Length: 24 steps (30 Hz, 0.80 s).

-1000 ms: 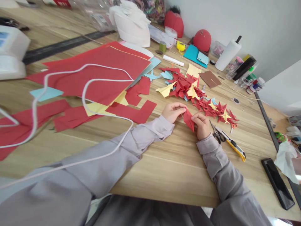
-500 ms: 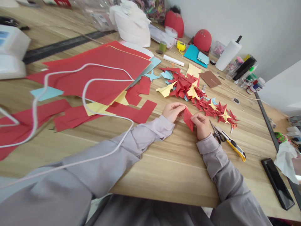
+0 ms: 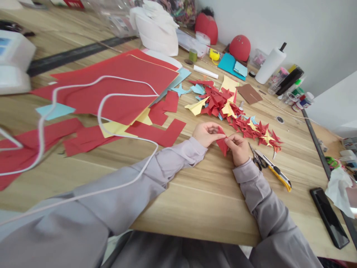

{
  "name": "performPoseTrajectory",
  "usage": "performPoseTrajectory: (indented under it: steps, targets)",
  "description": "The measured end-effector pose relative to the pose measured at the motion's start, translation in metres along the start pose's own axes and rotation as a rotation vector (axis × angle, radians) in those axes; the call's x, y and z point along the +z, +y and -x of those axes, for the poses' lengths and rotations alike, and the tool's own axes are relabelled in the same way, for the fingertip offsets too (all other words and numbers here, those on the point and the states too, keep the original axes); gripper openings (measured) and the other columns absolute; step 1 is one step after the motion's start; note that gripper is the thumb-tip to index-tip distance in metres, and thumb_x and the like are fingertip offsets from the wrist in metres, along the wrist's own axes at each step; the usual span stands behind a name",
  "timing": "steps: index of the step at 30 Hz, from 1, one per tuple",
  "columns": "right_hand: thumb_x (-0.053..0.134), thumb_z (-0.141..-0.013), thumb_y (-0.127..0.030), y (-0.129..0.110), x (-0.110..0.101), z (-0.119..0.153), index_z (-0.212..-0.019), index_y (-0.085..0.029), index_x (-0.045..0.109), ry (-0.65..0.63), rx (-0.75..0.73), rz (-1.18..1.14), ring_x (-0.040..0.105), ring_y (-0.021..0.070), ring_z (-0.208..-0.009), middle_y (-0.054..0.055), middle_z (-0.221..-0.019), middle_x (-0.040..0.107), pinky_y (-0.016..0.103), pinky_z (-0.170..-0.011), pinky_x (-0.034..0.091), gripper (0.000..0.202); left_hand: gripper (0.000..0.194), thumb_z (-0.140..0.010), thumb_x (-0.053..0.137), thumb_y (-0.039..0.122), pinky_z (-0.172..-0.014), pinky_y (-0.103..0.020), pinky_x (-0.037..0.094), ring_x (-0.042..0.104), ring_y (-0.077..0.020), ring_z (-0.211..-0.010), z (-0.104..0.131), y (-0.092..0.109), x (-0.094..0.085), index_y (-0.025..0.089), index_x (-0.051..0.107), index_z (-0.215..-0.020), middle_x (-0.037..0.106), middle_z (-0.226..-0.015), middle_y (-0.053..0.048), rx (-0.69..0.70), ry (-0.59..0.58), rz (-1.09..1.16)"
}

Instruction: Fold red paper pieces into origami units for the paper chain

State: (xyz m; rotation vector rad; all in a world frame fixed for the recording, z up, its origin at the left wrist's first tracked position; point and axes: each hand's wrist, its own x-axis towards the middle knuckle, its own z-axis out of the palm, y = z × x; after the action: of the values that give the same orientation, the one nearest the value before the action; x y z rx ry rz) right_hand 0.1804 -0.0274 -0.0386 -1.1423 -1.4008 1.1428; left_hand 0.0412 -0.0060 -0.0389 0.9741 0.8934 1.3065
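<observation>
A small folded piece of red paper [image 3: 222,146] is held between both hands above the wooden table. My left hand [image 3: 206,134] grips it from the left, with the thumb stretched across its face. On the right edge, my right hand [image 3: 238,148] pinches it between thumb and fingers. The two thumbs nearly meet in the middle of the paper. Just beyond the hands lies a heap of folded red, yellow and light blue paper stars [image 3: 219,100].
Large red sheets [image 3: 117,82] and cut red strips [image 3: 167,134] lie at the left under a white cable [image 3: 104,111]. Scissors [image 3: 259,160] and a yellow cutter [image 3: 276,172] rest by my right hand. A black phone [image 3: 329,217] lies far right.
My left thumb has moved down and right across the red paper, closer to my right thumb. The paper is turned slightly and more of it is covered.
</observation>
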Motion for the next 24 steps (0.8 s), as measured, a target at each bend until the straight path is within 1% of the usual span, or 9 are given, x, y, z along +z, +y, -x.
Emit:
performPoseTrajectory:
  steps: [4,8,12,17,21,22,24]
  targets:
    - [0.063,-0.067,-0.028,0.0001,0.0004,0.0,-0.056,-0.017,0.053,-0.007,0.033,-0.023,0.044,0.0069,-0.039,-0.005,-0.043,0.05,0.02,-0.04,0.033,0.019,0.029,-0.046,0.076,0.028,-0.059,-0.026,0.047,0.056,-0.0105,-0.056,-0.0004,0.0006,-0.0004,0.011,0.064,-0.066,0.064,-0.06,-0.001,0.005,0.063,-0.032]
    - [0.063,-0.067,-0.028,-0.0022,0.0018,0.0002,-0.056,-0.017,0.053,-0.017,0.025,-0.001,0.044,0.0069,-0.038,-0.005,-0.041,0.05,0.02,-0.04,0.033,0.018,0.029,-0.05,0.074,0.033,-0.057,-0.025,0.046,0.054,-0.0102,-0.054,-0.0004,0.0025,-0.0004,0.011,0.064,-0.067,0.063,-0.058,-0.001,-0.001,0.085,-0.036]
    - [0.063,-0.067,-0.029,-0.0031,0.0024,-0.0002,-0.056,-0.017,0.053,-0.025,0.021,0.008,0.044,0.0069,-0.037,-0.006,-0.041,0.05,0.02,-0.04,0.033,0.018,0.029,-0.054,0.071,0.037,-0.055,-0.024,0.044,0.053,-0.0098,-0.054,-0.0003,0.0033,-0.0013,0.012,0.063,-0.066,0.062,-0.058,0.0,-0.025,0.058,0.013]
    - [0.062,-0.068,-0.029,-0.0012,0.0018,-0.0004,-0.057,-0.017,0.053,-0.028,0.03,0.012,0.044,0.0067,-0.038,-0.005,-0.041,0.05,0.02,-0.04,0.033,0.018,0.028,-0.058,0.068,0.04,-0.049,-0.02,0.04,0.051,-0.0082,-0.051,-0.0016,0.0017,-0.0031,0.013,0.062,-0.064,0.059,-0.055,0.001,-0.044,0.007,0.079]
    - [0.062,-0.067,-0.029,-0.0002,0.0012,-0.0003,-0.056,-0.017,0.053,-0.025,0.028,0.002,0.044,0.0067,-0.038,-0.005,-0.042,0.05,0.019,-0.04,0.033,0.019,0.036,-0.062,0.062,0.048,-0.044,-0.02,0.037,0.049,-0.0076,-0.047,-0.0026,0.0017,-0.0028,0.012,0.062,-0.064,0.056,-0.053,0.001,-0.061,0.039,0.118]
    - [0.062,-0.067,-0.029,-0.0003,0.0011,-0.0002,-0.056,-0.017,0.053,-0.025,0.028,0.005,0.044,0.0067,-0.039,-0.005,-0.042,0.05,0.019,-0.04,0.033,0.019,0.036,-0.062,0.063,0.048,-0.045,-0.02,0.037,0.049,-0.0075,-0.047,-0.0025,0.002,-0.0024,0.012,0.062,-0.064,0.056,-0.053,0.001,-0.056,0.045,0.108]
    - [0.062,-0.067,-0.03,-0.0008,0.0011,-0.0002,-0.056,-0.017,0.053,-0.023,0.029,0.015,0.044,0.007,-0.039,-0.005,-0.043,0.05,0.02,-0.04,0.033,0.019,0.033,-0.055,0.07,0.043,-0.048,-0.021,0.039,0.049,-0.0077,-0.049,-0.0023,0.0026,-0.0013,0.012,0.061,-0.063,0.057,-0.054,0.001,-0.022,0.049,0.06]
